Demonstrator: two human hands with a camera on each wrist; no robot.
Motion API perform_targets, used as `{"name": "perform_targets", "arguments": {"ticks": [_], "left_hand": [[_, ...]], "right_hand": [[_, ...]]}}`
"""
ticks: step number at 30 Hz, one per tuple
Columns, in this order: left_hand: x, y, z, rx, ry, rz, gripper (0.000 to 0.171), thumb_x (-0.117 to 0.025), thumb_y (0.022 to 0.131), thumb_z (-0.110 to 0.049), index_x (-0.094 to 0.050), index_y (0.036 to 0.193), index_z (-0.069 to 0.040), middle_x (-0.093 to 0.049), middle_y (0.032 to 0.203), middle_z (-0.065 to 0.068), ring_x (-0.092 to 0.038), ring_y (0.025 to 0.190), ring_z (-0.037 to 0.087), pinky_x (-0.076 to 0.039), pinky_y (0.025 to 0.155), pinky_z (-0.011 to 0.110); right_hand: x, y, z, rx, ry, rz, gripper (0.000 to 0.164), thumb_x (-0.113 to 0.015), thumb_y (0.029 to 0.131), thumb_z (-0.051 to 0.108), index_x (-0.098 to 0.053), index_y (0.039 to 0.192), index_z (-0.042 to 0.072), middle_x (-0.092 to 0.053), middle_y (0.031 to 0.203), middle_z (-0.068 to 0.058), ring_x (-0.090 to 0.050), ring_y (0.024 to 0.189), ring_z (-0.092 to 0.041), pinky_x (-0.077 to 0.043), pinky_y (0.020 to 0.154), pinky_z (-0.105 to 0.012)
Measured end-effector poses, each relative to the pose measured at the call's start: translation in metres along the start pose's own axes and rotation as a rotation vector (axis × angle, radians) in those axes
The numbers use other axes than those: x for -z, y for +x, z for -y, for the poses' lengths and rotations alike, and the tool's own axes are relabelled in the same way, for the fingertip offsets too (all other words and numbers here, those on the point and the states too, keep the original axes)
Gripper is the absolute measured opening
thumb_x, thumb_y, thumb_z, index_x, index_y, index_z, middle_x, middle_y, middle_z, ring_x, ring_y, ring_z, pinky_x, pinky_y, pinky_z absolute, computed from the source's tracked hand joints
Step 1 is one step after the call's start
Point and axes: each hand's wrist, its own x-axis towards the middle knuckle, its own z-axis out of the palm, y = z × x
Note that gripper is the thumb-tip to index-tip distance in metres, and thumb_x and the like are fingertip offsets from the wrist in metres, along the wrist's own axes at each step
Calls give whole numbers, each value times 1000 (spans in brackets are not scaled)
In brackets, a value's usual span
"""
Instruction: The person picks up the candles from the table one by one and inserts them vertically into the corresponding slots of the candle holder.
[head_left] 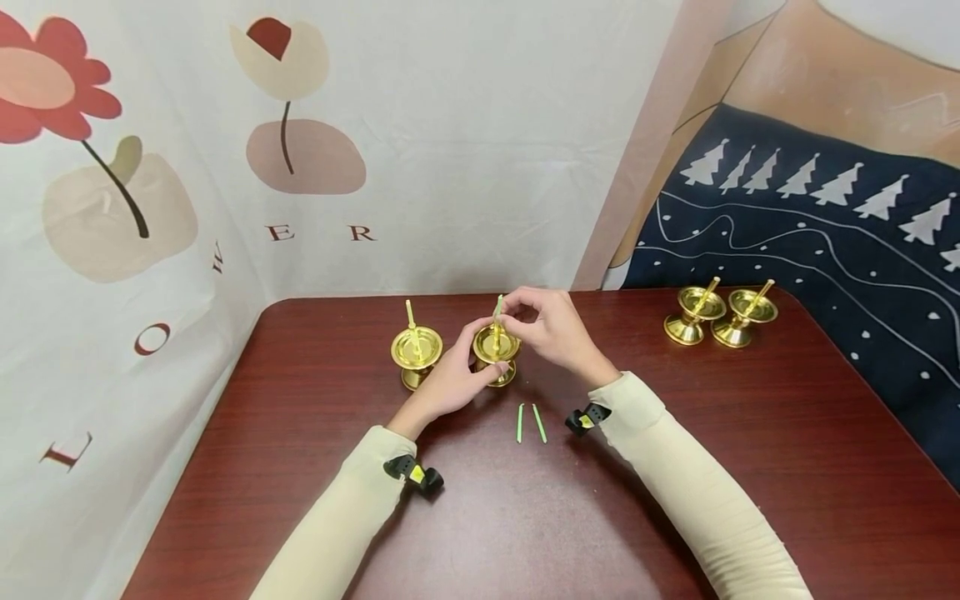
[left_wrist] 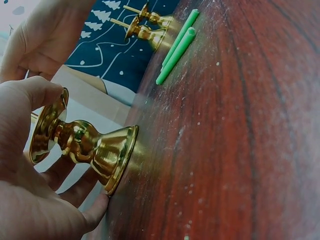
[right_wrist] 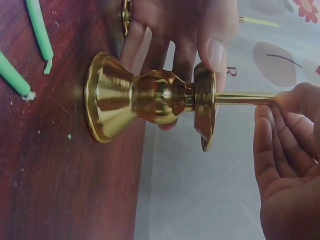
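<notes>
A brass candle holder stands upright on the table, its thumb-side and finger-side gripped by my left hand. In the right wrist view the left thumb lies at the dish rim, with the fingers behind the stem. At the top of the holder's slim gold tube, my right hand pinches a thin green candle, mostly hidden by the fingertips. Two more green candles lie on the table in front of the holder.
Left of the hands stands another brass holder with a thin pale-yellow stick upright in it. Two brass holders with gold tubes stand at the back right of the dark red table. Printed cloths hang behind.
</notes>
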Motion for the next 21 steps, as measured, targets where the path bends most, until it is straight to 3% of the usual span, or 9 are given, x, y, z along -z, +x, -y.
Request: {"name": "perform_targets", "arguments": {"ticks": [7,10,15,21], "left_hand": [[0,-1,1,24,16,-5,79,-73,106,-21,-27,171,-13,-51,161,22,-55,146,32,-44,120,52],[0,-1,1,23,7,-1,80,-72,107,-19,-26,171,-12,-51,160,24,-53,148,34,-42,122,51],[3,-3,2,29,18,1,79,-71,107,-19,-26,171,-13,-52,159,24,-51,150,35,-39,124,52],[7,-6,2,61,7,-3,79,-72,107,-20,-26,171,-17,-50,161,22,-48,153,33,-36,125,52]], "right_hand": [[1,-6,2,-72,28,17,11,-81,94,1,-80,105,3,-78,95,-4,-74,86,-18,-61,76,-30],[7,-13,2,-128,19,37,14,-82,95,3,-81,109,2,-78,96,-3,-73,87,-18,-62,79,-34],[25,-35,-2,-196,-45,75,12,-82,96,7,-82,108,5,-79,96,0,-73,88,-17,-62,80,-40],[56,-68,-15,-263,-118,84,12,-81,97,9,-83,108,7,-79,96,2,-72,89,-16,-60,80,-35]]}}
